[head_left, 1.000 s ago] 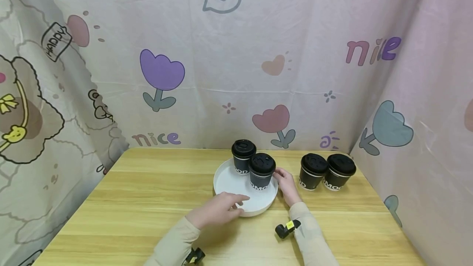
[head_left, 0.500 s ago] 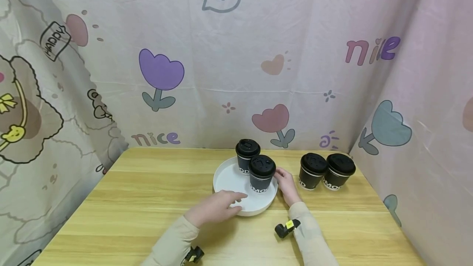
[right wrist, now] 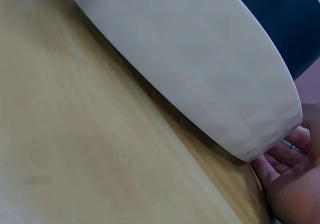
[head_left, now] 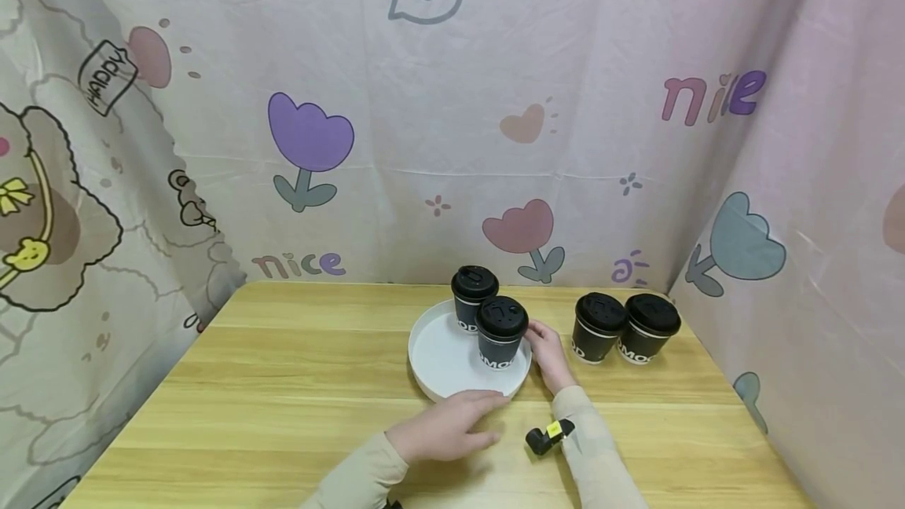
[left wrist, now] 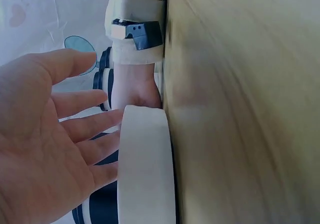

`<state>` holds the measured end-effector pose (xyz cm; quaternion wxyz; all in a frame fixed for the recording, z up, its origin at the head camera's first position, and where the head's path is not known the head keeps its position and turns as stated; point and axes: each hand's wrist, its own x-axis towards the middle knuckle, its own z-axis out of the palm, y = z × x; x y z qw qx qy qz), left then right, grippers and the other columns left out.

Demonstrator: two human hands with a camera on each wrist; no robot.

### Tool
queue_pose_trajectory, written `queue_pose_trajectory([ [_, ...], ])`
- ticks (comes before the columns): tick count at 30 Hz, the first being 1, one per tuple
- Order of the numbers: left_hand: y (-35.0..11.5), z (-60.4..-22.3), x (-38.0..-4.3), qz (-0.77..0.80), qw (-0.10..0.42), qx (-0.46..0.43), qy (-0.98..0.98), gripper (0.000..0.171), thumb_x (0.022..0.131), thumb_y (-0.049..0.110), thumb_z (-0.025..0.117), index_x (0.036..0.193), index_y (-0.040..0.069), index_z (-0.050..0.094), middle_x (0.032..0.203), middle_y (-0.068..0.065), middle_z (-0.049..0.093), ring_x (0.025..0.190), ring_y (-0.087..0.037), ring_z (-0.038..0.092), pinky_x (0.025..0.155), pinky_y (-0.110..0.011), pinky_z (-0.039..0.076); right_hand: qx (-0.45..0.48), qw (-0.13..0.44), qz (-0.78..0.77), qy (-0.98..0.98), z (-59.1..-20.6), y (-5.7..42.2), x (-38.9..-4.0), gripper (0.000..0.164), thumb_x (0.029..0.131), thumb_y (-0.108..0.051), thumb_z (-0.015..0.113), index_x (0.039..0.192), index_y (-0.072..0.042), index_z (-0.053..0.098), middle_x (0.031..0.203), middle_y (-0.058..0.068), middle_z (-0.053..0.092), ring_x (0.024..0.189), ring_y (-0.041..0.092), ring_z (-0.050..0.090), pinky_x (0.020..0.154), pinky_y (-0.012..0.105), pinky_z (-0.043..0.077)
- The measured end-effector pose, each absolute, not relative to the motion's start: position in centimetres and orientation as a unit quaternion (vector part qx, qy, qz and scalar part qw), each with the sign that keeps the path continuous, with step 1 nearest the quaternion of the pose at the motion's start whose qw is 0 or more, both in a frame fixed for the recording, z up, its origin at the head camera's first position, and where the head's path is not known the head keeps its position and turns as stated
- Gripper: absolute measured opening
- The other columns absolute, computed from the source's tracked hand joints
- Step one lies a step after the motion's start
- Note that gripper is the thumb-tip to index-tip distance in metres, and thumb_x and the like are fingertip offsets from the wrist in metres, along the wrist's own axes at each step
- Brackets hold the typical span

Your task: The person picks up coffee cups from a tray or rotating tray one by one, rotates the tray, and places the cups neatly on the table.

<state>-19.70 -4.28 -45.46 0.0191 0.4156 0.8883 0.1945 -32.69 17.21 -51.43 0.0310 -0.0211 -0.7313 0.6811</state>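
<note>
A round white tray (head_left: 441,360) with a raised rim bears two black lidded paper coffee cups. The rear cup (head_left: 467,311) stands behind and left of the front cup (head_left: 498,346); both are upright. My right hand (head_left: 549,353) holds the tray's right side, its fingers partly hidden behind the wall in the right wrist view. At the tray's front edge is my left hand (head_left: 452,424), fingers spread and nearly straight. In the left wrist view its fingertips reach the tray's rim (left wrist: 145,169); contact cannot be told.
Two more black lidded cups stand side by side on the right of the wooden table (head_left: 283,383): a nearer-left cup (head_left: 597,328) and a right cup (head_left: 646,330). A printed curtain (head_left: 424,100) hangs behind the table and along both sides.
The rear cup has shifted slightly right and the front cup slightly nearer. My left hand has moved right and towards me, from over the tray to its front edge. My right hand has stayed.
</note>
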Motion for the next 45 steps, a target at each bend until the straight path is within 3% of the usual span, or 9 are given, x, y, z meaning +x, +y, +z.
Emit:
queue_pose_trajectory([
  [10, -5.3, -44.9, -20.2, 0.211, 0.032, 0.401, 0.891, 0.042, 0.096, 0.028, 0.058, 0.135, 0.01, 0.058, 0.134, -0.002, 0.063, 0.125, -0.015, 0.058, 0.107, -0.028, 0.047, -0.02, 0.021, 0.681, -0.731, -51.1, 17.3, -32.5, 0.033, 0.1, -0.015, 0.048, 0.125, 0.004, 0.06, 0.132, 0.021, 0.059, 0.127, 0.031, 0.05, 0.114, 0.048, 0.038],
  [16, -6.5, -44.1, -20.7, 0.231, 0.047, 0.381, 0.894, 0.039, 0.096, 0.023, 0.058, 0.132, 0.01, 0.06, 0.11, 0.0, 0.074, 0.098, -0.005, 0.067, 0.089, -0.021, 0.054, -0.023, 0.019, 0.688, -0.725, -50.9, 17.1, -32.2, 0.036, 0.099, -0.013, 0.048, 0.129, 0.006, 0.057, 0.138, 0.024, 0.054, 0.134, 0.035, 0.045, 0.116, 0.049, 0.034],
  [20, -7.3, -43.9, -21.2, 0.245, 0.057, 0.361, 0.898, 0.039, 0.094, 0.02, 0.059, 0.131, 0.009, 0.06, 0.093, 0.004, 0.074, 0.078, 0.004, 0.06, 0.074, -0.016, 0.052, -0.017, 0.031, 0.682, -0.731, -52.0, 17.2, -32.6, 0.037, 0.099, -0.017, 0.051, 0.128, 0.004, 0.059, 0.137, 0.022, 0.056, 0.134, 0.034, 0.047, 0.116, 0.048, 0.035],
  [23, -7.9, -43.9, -21.6, 0.247, 0.048, 0.36, 0.899, 0.038, 0.093, 0.02, 0.06, 0.129, 0.007, 0.061, 0.085, 0.005, 0.072, 0.072, 0.005, 0.056, 0.07, -0.015, 0.049, -0.011, 0.033, 0.676, -0.736, -52.1, 17.3, -32.6, 0.038, 0.099, -0.019, 0.051, 0.129, 0.003, 0.059, 0.137, 0.021, 0.057, 0.134, 0.033, 0.047, 0.116, 0.048, 0.036],
  [33, -9.1, -43.9, -22.6, 0.257, 0.04, 0.347, 0.901, 0.035, 0.093, 0.014, 0.06, 0.126, 0.003, 0.062, 0.075, 0.006, 0.064, 0.063, 0.003, 0.048, 0.06, -0.015, 0.044, -0.011, 0.029, 0.66, -0.751, -51.5, 17.3, -32.5, 0.04, 0.101, -0.018, 0.047, 0.133, 0.005, 0.055, 0.143, 0.023, 0.051, 0.138, 0.037, 0.042, 0.117, 0.049, 0.034],
  [40, -8.5, -43.6, -22.3, 0.225, 0.046, 0.349, 0.909, 0.036, 0.094, 0.02, 0.058, 0.128, 0.007, 0.062, 0.089, 0.002, 0.072, 0.074, 0.001, 0.057, 0.069, -0.019, 0.051, -0.007, 0.024, 0.654, -0.756, -49.2, 16.9, -31.0, 0.039, 0.1, -0.012, 0.046, 0.132, 0.01, 0.053, 0.141, 0.027, 0.05, 0.137, 0.04, 0.041, 0.117, 0.051, 0.033],
  [45, -8.5, -43.5, -22.4, 0.228, 0.015, 0.356, 0.906, 0.033, 0.094, 0.016, 0.058, 0.125, 0.005, 0.063, 0.092, -0.001, 0.073, 0.081, -0.005, 0.062, 0.075, -0.023, 0.054, -0.01, 0.022, 0.658, -0.753, -49.8, 17.1, -31.6, 0.039, 0.101, -0.013, 0.046, 0.133, 0.008, 0.053, 0.142, 0.026, 0.05, 0.138, 0.039, 0.041, 0.117, 0.051, 0.032],
])
